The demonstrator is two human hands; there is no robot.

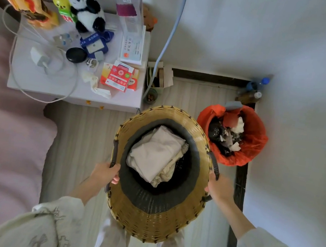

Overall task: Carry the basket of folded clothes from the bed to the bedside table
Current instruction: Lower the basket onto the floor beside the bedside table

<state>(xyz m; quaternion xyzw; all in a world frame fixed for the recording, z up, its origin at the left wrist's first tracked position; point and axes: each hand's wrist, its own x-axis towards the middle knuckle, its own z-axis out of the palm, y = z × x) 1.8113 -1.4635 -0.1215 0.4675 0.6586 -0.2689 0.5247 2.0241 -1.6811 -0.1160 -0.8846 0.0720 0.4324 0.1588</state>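
A round woven yellow basket (150, 222) with a dark inner band hangs in front of me, above the floor. Folded pale clothes (154, 153) lie inside it. My left hand (106, 173) grips the dark handle on the basket's left side. My right hand (220, 189) grips the handle on its right side. The white bedside table (38, 82) stands up and to the left of the basket, against the wall. The pink bed (5, 132) runs along the left edge.
The table top holds a panda plush (86, 5), toy figures, red medicine boxes (118, 77), a black disc, a charger with white cables and a tall clear box. A bin with an orange bag (250, 139) stands right of the basket. Bottles (255, 88) sit in the corner.
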